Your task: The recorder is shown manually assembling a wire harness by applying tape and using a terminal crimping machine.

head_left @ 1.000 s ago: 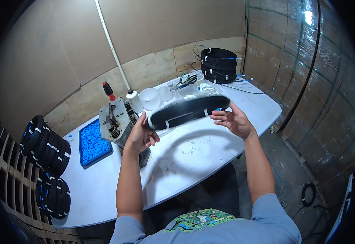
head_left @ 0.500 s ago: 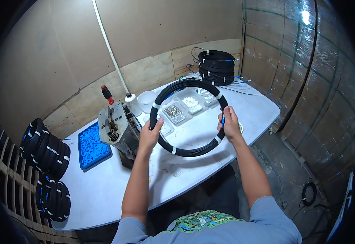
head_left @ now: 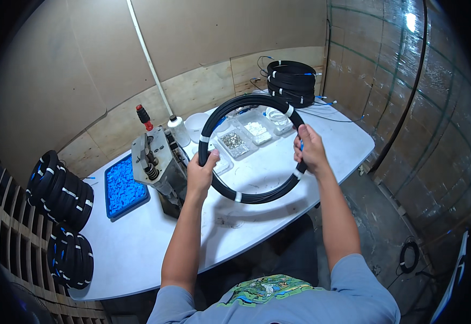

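A coil of black cable (head_left: 268,197), bound with white bands, is held up over the white table (head_left: 138,264). Its ring is tilted, and the table shows through its middle. My left hand (head_left: 200,174) is closed around the coil's left side, thumb on top. At the right side my right hand (head_left: 312,151) grips the coil, with a small blue piece showing by its fingers. Behind the coil are clear trays, one with small metal parts (head_left: 234,142) and one with white pieces (head_left: 257,130).
A metal press (head_left: 157,162) with a red-black handle stands left of my left hand, beside a blue tray (head_left: 127,186) of small blue parts. More cable coils are stacked at the far right (head_left: 291,83) and left edge (head_left: 63,191). A white bottle (head_left: 178,131) stands behind the press.
My right hand has moved slightly up and to the right, and the coil has turned a little with it. Both hands keep their hold. The view has shifted slightly.
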